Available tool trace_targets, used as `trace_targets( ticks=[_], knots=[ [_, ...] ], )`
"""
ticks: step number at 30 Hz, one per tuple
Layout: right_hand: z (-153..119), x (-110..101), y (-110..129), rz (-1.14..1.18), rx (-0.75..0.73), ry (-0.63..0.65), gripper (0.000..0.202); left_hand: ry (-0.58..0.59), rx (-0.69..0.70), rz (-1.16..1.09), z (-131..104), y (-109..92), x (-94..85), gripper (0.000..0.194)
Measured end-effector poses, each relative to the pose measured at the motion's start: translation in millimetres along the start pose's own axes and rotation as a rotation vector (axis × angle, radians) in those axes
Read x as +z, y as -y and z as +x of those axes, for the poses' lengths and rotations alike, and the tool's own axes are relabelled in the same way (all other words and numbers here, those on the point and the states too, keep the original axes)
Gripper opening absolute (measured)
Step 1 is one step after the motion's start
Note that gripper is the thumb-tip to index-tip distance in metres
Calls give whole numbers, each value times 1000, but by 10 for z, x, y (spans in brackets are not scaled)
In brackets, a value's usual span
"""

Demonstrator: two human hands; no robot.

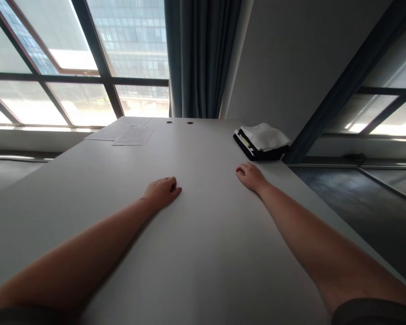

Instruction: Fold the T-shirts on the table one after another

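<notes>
My left hand (pixel 161 190) rests on the white table (pixel 203 234), its fingers curled in loosely and the thumb along the tabletop. Nothing shows in it. Farther right, my right hand (pixel 250 175) also lies on the table in a loose curl, with no object visible in its fingers. Just beyond the right hand sits a black case or tray (pixel 257 154), which it does not appear to touch. A folded white cloth (pixel 265 135) lies on top of it, and a small yellow item (pixel 245 141) shows at its left side.
Sheets of paper (pixel 133 134) lie at the table's far left. Two round holes (pixel 190 123) are set near the far edge. Behind stand a dark blue curtain (pixel 203 58), a grey wall and large windows (pixel 135 40). To the right, the floor (pixel 341 198) lies beyond the table's side.
</notes>
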State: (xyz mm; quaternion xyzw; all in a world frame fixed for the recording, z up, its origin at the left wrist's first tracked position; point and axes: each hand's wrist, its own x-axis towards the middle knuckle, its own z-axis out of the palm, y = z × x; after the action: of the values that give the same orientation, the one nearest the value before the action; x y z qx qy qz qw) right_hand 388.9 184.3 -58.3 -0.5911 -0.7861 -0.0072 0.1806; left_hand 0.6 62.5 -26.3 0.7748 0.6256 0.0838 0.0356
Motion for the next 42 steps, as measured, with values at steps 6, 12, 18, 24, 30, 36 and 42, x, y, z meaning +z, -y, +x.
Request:
trace_targets(
  ticks=[6,12,18,24,30,36,42],
  knots=[
    [-457,-5,707,-12,-232,82,35,-91,148,-18,-49,72,70,21],
    [-786,-71,1070,-7,-291,200,50,-56,302,-99,-233,30,58,26],
    [-944,-96,1286,42,-311,339,61,24,455,-152,-416,-48,125,52],
    [-777,-173,1104,209,-461,385,62,96,483,-169,-310,23,120,58],
    [-753,-159,985,304,-462,345,59,106,499,-167,-300,58,110,59],
    [-758,-159,1014,298,-469,351,59,103,423,-121,-284,52,148,62],
    [-759,-180,1028,281,-458,364,60,109,414,-108,-288,48,135,62]
  ],
)
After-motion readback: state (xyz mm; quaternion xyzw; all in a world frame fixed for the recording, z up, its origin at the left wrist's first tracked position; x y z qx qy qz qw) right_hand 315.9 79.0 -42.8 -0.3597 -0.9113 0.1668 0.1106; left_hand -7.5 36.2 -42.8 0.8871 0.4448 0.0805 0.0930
